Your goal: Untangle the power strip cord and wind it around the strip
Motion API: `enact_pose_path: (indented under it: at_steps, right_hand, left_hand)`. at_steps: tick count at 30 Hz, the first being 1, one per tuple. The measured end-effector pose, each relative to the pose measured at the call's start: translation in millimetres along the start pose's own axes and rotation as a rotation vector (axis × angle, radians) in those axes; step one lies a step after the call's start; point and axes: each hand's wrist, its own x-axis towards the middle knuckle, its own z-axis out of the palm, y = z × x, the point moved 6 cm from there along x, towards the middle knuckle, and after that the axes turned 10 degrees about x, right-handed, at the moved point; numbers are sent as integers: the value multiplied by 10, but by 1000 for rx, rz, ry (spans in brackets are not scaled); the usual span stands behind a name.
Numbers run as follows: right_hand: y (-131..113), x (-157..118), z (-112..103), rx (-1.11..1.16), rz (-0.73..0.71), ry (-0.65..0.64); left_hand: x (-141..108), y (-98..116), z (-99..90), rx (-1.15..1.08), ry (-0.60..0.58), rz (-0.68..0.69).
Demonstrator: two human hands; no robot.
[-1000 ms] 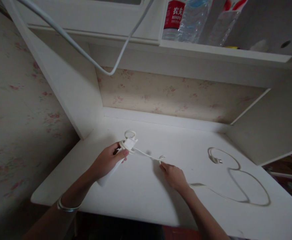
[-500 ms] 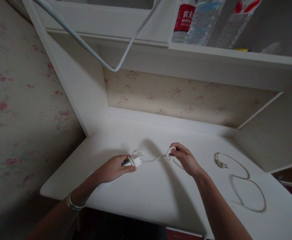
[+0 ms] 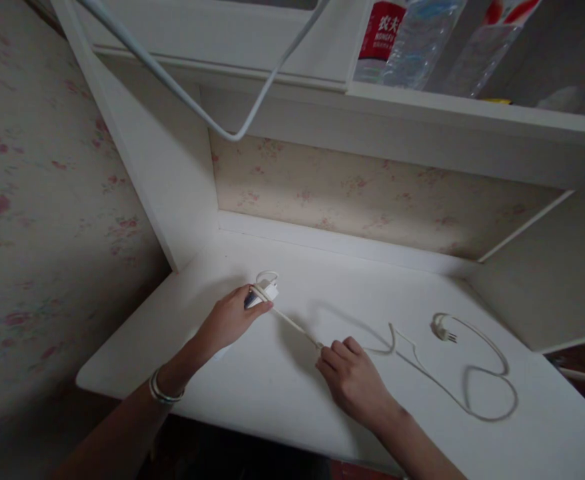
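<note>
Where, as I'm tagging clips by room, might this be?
Probably a room at home, perhaps a study or bedroom: a desk, bottles on the shelf above it, and floral wallpaper.

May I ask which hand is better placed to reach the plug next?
Probably the right hand: though gripping the cord, it is nearer the plug. The left hand is farther off, holding a cord-wrapped white block.

I count two bare hands here, one left hand [image 3: 229, 321] and one right hand [image 3: 351, 381], at one desk [image 3: 272, 397]. There is one small block [image 3: 270, 291], what looks like one cord [image 3: 295, 325], and one plug [image 3: 442, 329]. Higher up are three bottles [image 3: 419, 50] on one shelf [image 3: 472, 110], and one bent tube [image 3: 235, 136]. Bracelets [image 3: 161, 390]: one or two, I cannot tell which.
</note>
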Motion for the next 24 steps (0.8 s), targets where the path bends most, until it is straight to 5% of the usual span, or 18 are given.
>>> enact_pose_path:
  at_steps: [3, 7, 13, 16, 19, 24]
  right_hand:
    - [-35, -129, 234, -44, 53, 37]
    - [13, -207, 420, 109, 317, 40]
    - [142, -130, 715, 972, 681, -156]
    - [237, 9, 729, 1300, 834, -118]
    - [209, 250, 688, 1503, 707, -87]
    - [19, 458, 787, 1681, 528, -424]
  left_hand:
    - [-31, 62, -91, -31, 43, 0]
    - [-106, 186, -215, -89, 62, 15]
    - [-259, 410, -264, -138, 26, 123]
    - [-317, 501, -239, -163, 6, 173]
    - [-335, 546, -227, -210, 8, 192]
    - [-313, 492, -232, -357, 10, 175]
